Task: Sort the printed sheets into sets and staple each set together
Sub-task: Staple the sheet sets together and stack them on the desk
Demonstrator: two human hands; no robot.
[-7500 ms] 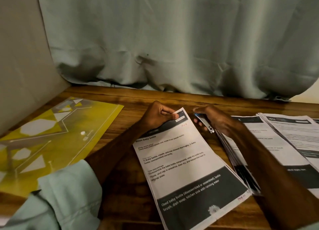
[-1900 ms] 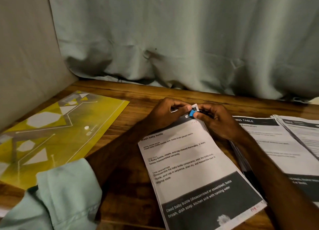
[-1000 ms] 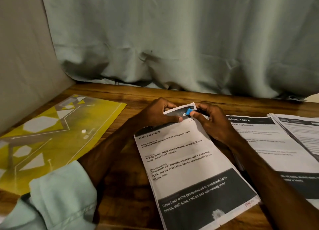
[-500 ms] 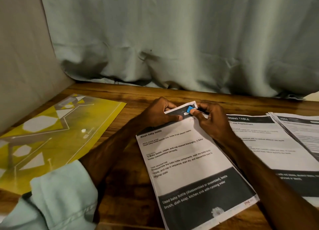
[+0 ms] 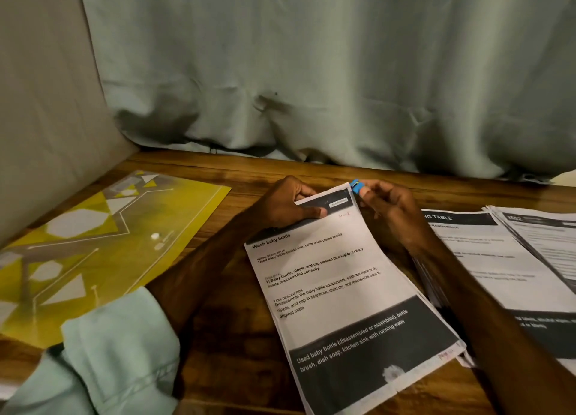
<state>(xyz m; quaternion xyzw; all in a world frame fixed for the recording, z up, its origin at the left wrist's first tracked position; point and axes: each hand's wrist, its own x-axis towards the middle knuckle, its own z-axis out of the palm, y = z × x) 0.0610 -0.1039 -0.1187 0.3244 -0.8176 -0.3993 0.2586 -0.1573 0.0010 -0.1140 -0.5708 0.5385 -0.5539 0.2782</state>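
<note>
– Fingers (image 5: 304, 192) of the left hand (image 5: 286, 207), state?
– Curled, with the thumb on top. They pinch the top edge of the "Wash baby bottle" set (image 5: 336, 290), left of its corner. The set's top end is lifted off the wood and its lower end lies flat.
– Right hand (image 5: 389, 218)?
– Fingertips closed round a small blue stapler (image 5: 356, 185). Its blue tip sits at the set's top right corner. Cannot tell whether it is pressed down.
– Surface, left to right.
– Wooden table (image 5: 243, 336), dark grain. Far left: beige wall panel (image 5: 40, 102) along the table's side. Beside it: yellow mat (image 5: 93, 243) with white and grey shapes, lying flat. A pale green sleeve (image 5: 124, 346) covers the mat's near corner. Centre: the set, angled, running out of view at the bottom. Right: stack of printed sheets (image 5: 486, 258), partly under the right forearm. A second stack (image 5: 545, 243) overlaps its right side and leaves the frame.
– Room?
– Grey-green curtain (image 5: 311, 71) across the back, hem bunched on the table's far edge.
– Edges, open room?
– A strip of wood shows between both hands and the curtain hem. Wood also shows between mat and set, crossed by the left forearm. The set's right edge runs just beside the first stack; cannot tell whether they touch.
</note>
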